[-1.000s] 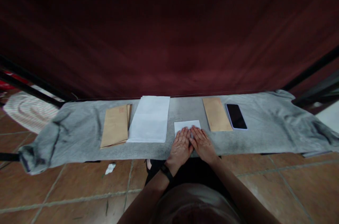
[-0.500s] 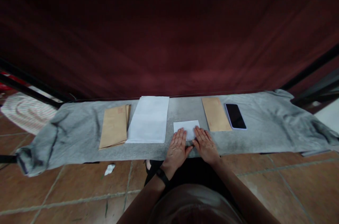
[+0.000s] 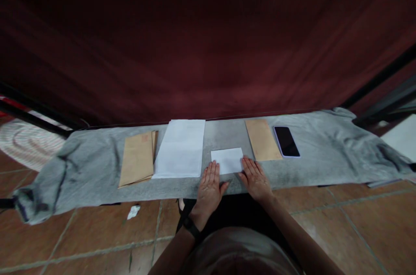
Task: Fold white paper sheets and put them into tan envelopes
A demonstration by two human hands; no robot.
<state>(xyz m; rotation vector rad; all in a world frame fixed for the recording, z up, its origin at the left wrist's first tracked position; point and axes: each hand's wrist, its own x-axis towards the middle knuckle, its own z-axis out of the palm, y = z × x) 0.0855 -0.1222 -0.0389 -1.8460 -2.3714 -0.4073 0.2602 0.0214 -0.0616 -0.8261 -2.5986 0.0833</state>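
Note:
A small folded sheet of white paper (image 3: 230,160) lies flat on the grey cloth in front of me. My left hand (image 3: 209,187) rests flat, its fingertips over the paper's lower left corner and its thumb pointing right. At the opposite side, my right hand (image 3: 256,178) lies with its fingertips on or right beside the paper's right edge. Both hands have their fingers stretched out and grip nothing. Just right of the paper is a single brown envelope (image 3: 263,140). To its left lies a stack of white paper sheets (image 3: 180,148).
Brown envelopes (image 3: 138,158) are piled left of the white stack. A phone (image 3: 287,141) with a pale purple case lies right of the single envelope. The grey cloth (image 3: 325,145) covers a long narrow surface. Behind it hangs a dark red curtain (image 3: 208,58).
My hands have slid apart from the middle of the folded paper toward its two sides, the left one going left. More of the paper shows between them.

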